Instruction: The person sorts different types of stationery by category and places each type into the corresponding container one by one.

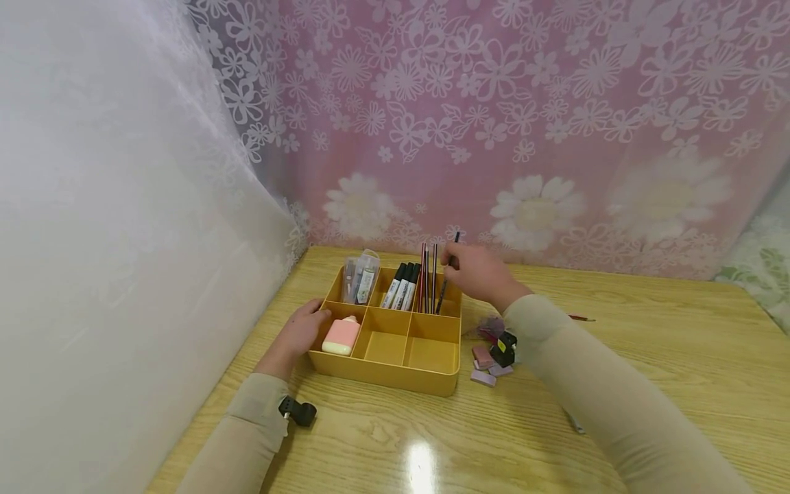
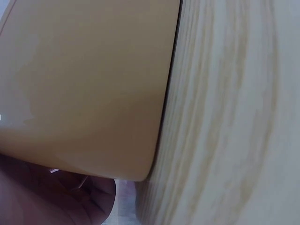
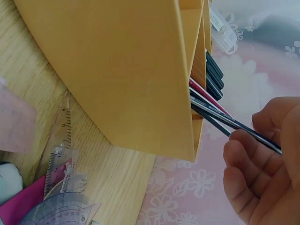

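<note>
A yellow desk organizer [image 1: 382, 381] with several compartments stands on the wooden table. At its left side my left hand [image 1: 301, 332] grips the wall, fingers at the rim. My right hand [image 1: 483, 273] pinches a dark pencil [image 1: 441, 296] near its upper end; its lower end is inside the back right compartment. Several striped pencils [image 1: 427, 285] stand beside it there. Black-capped markers [image 1: 404, 287] lean in the back middle compartment, and clear plastic cases [image 1: 367, 278] fill the back left one. A pink and cream bottle [image 1: 341, 336] lies in the front left compartment.
Pink and lilac erasers [image 1: 483, 378] lie right of the organizer. Clear rulers [image 3: 68, 117] and a protractor [image 3: 61, 211] are near them. A red pencil [image 1: 581, 318] lies farther right. A pink flowered curtain [image 1: 432, 137] hangs behind; a white one [image 1: 123, 206] borders the left.
</note>
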`<state>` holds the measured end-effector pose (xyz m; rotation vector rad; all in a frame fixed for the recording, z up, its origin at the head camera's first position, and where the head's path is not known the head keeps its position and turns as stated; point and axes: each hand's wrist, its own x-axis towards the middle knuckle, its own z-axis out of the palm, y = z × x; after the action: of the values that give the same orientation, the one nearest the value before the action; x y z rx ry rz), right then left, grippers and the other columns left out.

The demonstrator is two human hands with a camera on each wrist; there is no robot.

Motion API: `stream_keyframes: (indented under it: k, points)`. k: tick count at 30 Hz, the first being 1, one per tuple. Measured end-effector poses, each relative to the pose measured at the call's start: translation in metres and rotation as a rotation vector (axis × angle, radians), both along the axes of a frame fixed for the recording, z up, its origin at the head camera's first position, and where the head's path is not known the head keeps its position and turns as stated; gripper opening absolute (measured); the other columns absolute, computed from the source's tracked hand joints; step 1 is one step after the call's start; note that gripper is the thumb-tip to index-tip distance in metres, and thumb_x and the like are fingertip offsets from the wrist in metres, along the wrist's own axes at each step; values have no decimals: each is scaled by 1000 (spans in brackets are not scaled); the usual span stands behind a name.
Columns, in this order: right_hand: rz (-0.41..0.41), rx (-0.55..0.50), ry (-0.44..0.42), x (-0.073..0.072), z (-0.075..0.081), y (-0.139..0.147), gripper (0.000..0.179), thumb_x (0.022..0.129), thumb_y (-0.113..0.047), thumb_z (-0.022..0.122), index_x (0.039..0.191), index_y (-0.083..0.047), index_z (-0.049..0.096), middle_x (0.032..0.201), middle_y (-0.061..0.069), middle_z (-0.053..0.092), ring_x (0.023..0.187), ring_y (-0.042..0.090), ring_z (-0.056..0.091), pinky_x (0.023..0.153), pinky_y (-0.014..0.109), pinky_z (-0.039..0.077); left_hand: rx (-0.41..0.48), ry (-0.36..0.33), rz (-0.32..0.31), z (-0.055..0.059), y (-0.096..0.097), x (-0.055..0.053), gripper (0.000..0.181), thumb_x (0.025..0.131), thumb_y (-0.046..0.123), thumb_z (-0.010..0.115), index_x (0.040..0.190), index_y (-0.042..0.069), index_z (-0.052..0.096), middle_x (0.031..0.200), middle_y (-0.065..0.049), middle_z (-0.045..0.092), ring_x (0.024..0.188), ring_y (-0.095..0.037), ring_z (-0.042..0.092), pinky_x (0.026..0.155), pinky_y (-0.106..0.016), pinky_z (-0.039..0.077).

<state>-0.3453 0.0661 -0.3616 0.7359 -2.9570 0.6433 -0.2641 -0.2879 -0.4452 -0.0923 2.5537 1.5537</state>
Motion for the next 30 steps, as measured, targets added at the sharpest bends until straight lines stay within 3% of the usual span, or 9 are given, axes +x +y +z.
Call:
stream_keyframes:
  k: [7,12,19,21,26,30]
  points:
    - [-19,-34,-33,0,-2,-1,24,100,-18,52,121,-16,64,102,5,68,70,19,59,63,35,50,-2,-3,0,0,0,0,51,110,29,36,156,8,37,155,-20,41,139,-40,40,114,-59,31]
    - [-36,-29,-18,0,-2,1,21,100,-20,54,117,-15,64,110,7,68,86,23,65,75,41,56,-5,-2,3,-1,0,1,51,110,29,36,156,7,38,153,-20,42,137,-40,42,113,-58,32]
    - [-20,-38,-27,2,-2,9,9,101,-18,53,98,-13,60,84,6,59,70,24,53,65,40,43,3,-16,12,0,1,1,51,109,30,37,157,9,37,155,-18,41,138,-40,41,114,-59,31]
    - [-22,-36,-35,2,-3,11,9,101,-18,53,97,-14,60,84,5,59,71,24,52,66,39,43,0,-19,13,0,0,1,52,110,31,37,157,10,36,155,-18,40,139,-40,41,114,-59,31]
    - [-29,-11,-34,-2,-9,13,17,101,-20,55,109,-11,67,104,8,68,82,25,61,77,45,52,-6,-12,9,0,0,1,51,110,30,37,157,9,37,155,-18,40,139,-40,41,114,-59,31]
    - [-31,-15,-47,-5,-14,13,24,101,-20,55,119,-9,68,122,12,68,97,29,66,88,51,53,-6,-7,5,0,1,1,51,110,30,37,156,9,37,154,-19,41,138,-40,42,113,-59,32]
